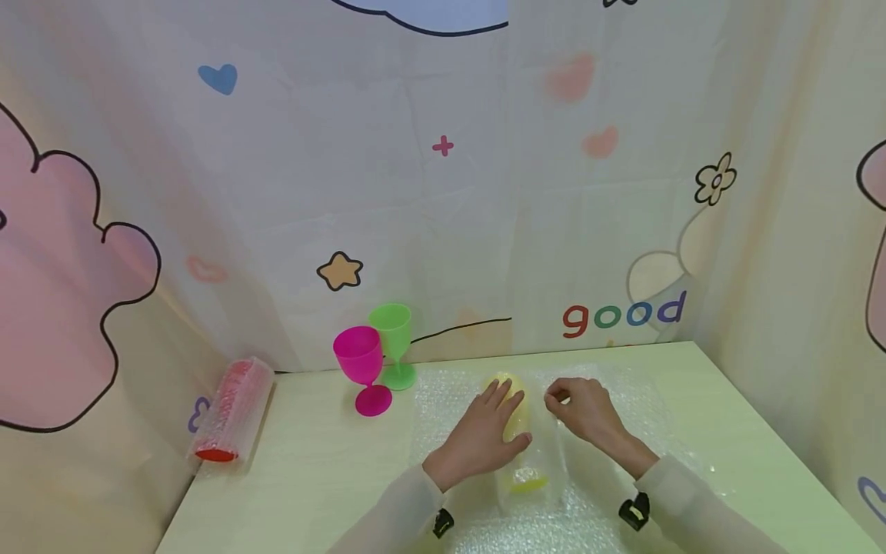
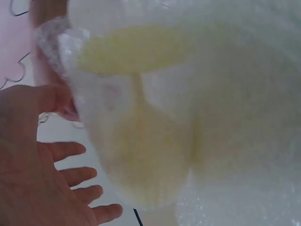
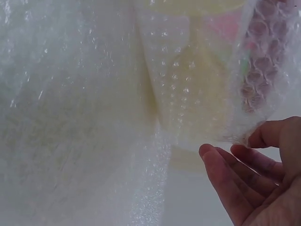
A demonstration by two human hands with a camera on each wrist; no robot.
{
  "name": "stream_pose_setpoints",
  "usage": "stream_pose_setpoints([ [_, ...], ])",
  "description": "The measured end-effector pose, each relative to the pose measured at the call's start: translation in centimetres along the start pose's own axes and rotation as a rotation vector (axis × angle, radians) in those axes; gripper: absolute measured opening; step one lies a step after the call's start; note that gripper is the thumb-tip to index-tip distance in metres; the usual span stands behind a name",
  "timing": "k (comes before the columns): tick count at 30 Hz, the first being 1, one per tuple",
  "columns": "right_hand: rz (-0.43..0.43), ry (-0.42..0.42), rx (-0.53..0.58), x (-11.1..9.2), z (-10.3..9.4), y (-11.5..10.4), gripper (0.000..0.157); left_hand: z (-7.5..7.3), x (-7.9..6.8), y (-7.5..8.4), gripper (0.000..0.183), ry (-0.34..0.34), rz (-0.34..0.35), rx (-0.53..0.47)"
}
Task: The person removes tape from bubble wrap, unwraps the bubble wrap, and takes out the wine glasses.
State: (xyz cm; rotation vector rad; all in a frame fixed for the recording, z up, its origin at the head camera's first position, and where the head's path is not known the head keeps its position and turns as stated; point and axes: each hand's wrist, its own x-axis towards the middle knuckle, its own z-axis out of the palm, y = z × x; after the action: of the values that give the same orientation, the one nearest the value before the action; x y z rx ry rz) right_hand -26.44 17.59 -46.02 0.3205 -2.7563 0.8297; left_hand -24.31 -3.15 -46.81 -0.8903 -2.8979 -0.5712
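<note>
A yellow goblet (image 1: pixel 529 485) lies on its side on a sheet of bubble wrap (image 1: pixel 637 408), with a layer of the wrap over it. My left hand (image 1: pixel 482 432) rests on the covered goblet, its fingers straight and spread in the head view. Beside the goblet, my right hand (image 1: pixel 587 409) pinches an edge of the wrap between thumb and index finger. The goblet's round foot (image 2: pixel 136 51) and stem show blurred through the plastic in the left wrist view. Seen from the right wrist, the bubbled edge (image 3: pixel 263 70) hangs from the fingertips.
A pink goblet (image 1: pixel 360 358) and a green goblet (image 1: pixel 391 331) stand upright at the back of the pale table (image 1: pixel 304 469). On the left edge lies a red item rolled in bubble wrap (image 1: pixel 235 412). A printed curtain (image 1: pixel 443 200) closes off the back and sides.
</note>
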Motion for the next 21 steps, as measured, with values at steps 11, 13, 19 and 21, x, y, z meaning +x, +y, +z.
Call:
stream_pose_setpoints([
  [11,0.057,-0.089,-0.029,0.3,0.0,0.8,0.022,1.1,0.7,-0.4,0.064,-0.056,0.085,0.129],
  [13,0.060,-0.097,-0.033,0.4,-0.1,1.0,0.020,1.2,0.7,-0.5,0.065,-0.052,0.091,0.135],
  [19,0.110,-0.113,-0.044,0.4,-0.2,1.9,0.010,1.3,0.5,-1.2,0.066,-0.044,0.090,0.133],
  [21,0.135,-0.122,-0.048,0.5,-0.2,2.3,0.009,1.2,0.4,-1.5,0.066,-0.041,0.091,0.126],
])
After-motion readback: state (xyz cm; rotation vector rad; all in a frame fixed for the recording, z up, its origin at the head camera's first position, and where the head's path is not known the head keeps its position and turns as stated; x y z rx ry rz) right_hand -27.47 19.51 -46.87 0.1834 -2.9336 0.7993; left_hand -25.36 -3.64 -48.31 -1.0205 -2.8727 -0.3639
